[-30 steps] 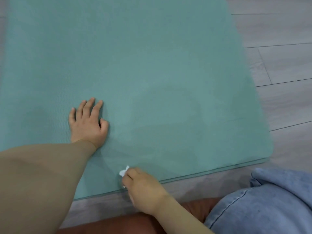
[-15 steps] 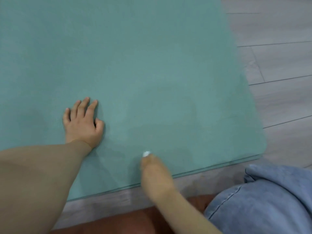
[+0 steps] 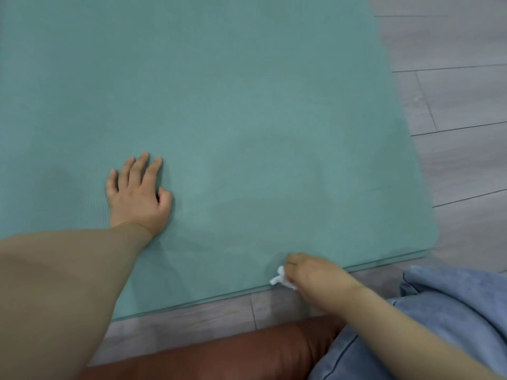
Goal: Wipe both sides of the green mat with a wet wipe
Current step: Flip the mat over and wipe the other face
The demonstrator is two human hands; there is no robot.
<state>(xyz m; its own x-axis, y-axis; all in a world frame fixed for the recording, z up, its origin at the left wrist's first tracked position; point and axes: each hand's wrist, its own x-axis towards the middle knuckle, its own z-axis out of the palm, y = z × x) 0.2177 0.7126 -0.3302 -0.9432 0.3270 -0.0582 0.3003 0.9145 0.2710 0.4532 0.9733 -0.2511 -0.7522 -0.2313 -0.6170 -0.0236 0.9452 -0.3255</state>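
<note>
A large green mat (image 3: 233, 91) lies flat on the floor and fills most of the view. My left hand (image 3: 138, 194) rests palm down on it at the left, fingers straight. My right hand (image 3: 315, 271) sits at the mat's near edge, right of centre, fingers curled around a crumpled white wet wipe (image 3: 282, 281). Only a small white tuft of the wipe shows at the hand's left side, touching the mat's edge. Faint darker damp streaks mark the mat between the two hands.
Grey wood-plank floor (image 3: 452, 105) borders the mat on the right and along the near edge. A brown leather cushion (image 3: 233, 355) lies at the bottom centre. My leg in blue jeans (image 3: 439, 311) fills the bottom right corner.
My right hand with the wipe has swept to the right along the mat's near edge, then pulled back toward the edge. My left hand stays pressed in place.
</note>
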